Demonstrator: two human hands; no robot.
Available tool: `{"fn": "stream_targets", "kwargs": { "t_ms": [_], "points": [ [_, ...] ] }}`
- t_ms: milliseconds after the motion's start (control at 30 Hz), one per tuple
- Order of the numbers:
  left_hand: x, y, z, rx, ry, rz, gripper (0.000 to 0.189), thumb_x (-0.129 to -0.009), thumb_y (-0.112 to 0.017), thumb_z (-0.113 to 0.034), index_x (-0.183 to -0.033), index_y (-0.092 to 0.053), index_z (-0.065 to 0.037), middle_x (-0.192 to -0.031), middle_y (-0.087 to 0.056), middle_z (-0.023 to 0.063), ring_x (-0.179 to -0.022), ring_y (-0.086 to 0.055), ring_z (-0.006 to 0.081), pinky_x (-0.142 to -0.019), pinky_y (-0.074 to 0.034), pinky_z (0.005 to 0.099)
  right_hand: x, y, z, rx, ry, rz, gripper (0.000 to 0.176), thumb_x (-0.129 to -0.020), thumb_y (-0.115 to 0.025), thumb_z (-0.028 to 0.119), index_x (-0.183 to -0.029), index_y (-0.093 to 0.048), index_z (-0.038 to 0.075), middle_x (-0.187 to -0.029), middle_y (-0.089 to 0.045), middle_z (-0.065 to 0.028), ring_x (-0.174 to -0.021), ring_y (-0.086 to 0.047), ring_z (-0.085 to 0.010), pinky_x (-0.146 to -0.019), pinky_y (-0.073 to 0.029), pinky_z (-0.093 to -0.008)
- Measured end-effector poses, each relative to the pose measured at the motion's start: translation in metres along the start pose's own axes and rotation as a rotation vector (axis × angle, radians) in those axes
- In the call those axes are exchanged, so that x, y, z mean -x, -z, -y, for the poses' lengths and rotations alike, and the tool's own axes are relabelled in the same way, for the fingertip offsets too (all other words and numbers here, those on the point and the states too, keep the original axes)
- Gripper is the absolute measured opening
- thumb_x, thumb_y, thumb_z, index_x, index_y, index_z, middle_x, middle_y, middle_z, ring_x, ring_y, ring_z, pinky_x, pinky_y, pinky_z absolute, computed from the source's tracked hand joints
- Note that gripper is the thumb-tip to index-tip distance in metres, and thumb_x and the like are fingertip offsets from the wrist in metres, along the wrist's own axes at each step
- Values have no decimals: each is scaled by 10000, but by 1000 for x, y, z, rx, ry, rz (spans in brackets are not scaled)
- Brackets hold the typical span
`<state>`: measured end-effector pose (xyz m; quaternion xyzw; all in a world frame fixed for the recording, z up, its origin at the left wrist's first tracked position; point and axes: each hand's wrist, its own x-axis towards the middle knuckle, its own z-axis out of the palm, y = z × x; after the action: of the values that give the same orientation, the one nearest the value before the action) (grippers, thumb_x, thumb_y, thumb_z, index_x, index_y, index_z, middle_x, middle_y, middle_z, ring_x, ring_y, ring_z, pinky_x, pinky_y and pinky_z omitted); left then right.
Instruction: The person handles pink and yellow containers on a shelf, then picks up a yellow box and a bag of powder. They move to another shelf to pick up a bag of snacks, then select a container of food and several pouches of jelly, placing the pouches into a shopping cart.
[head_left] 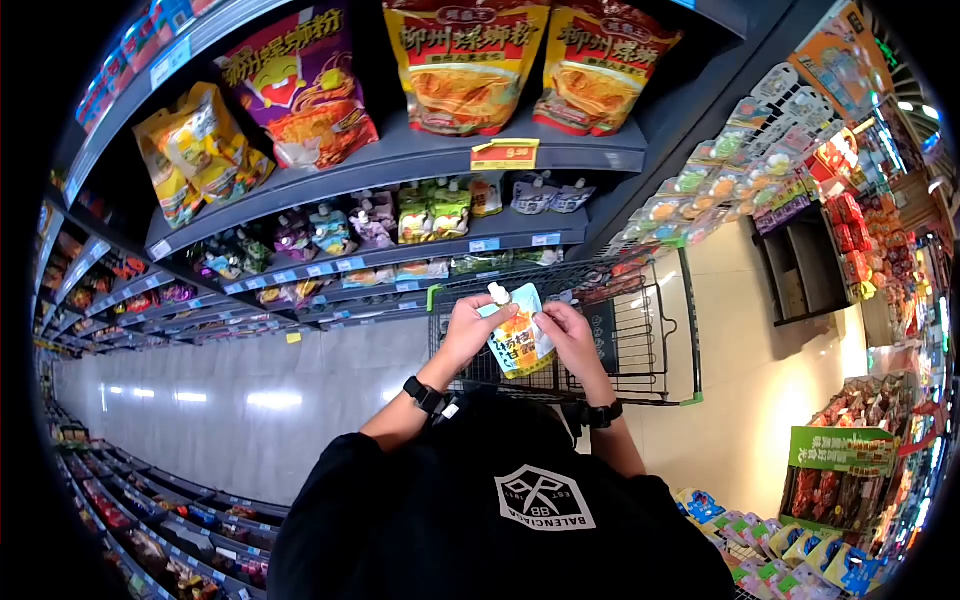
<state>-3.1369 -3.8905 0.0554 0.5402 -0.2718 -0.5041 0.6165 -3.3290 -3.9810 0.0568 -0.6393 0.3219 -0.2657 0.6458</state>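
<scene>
A light blue and yellow spout pouch with a white cap is held up in front of my chest, slightly tilted. My left hand grips its left edge near the spout, thumb on the front. At the right edge, my right hand pinches the pouch between thumb and fingers. Behind and below both hands is a black wire shopping cart with green corners. Similar spout pouches stand on the shelf ahead.
Large noodle bags fill the upper shelf ahead. Small packs hang on a rack at the right. Grey floor stretches left, with another low shelf row behind. A green-fronted display bin stands at the right.
</scene>
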Motion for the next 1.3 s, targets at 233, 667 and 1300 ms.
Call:
{"fn": "stream_targets", "kwargs": {
  "t_ms": [233, 667, 1300],
  "points": [
    [31, 35, -15, 194, 119, -195, 177, -868, -758, -98, -984, -706, 26, -905, -725, 77, -756, -686, 116, -669, -543, 247, -18, -60, 7, -129, -36, 169, 199, -946, -667, 128, -1071, -525, 68, -1052, -658, -27, -891, -600, -48, -769, -477, -198],
    [42, 36, -27, -42, 46, -295, 209, -856, -789, -169, -926, -728, 18, -845, -733, 50, -700, -656, 74, -627, -513, 223, -25, -86, 6, -584, -217, 54, 124, -951, -652, 100, -858, -578, 66, -827, -641, -2, -727, -592, -46, -655, -480, -214],
    [60, 21, -20, -977, 65, -160, 311, -802, -817, -265, -834, -737, 35, -714, -706, 159, -587, -662, 198, -586, -497, 305, 25, 61, -135, -880, -421, -348, 263, -907, -694, 63, -1149, -595, 41, -1084, -679, -89, -943, -698, -202, -800, -585, -347]
  ]
}}
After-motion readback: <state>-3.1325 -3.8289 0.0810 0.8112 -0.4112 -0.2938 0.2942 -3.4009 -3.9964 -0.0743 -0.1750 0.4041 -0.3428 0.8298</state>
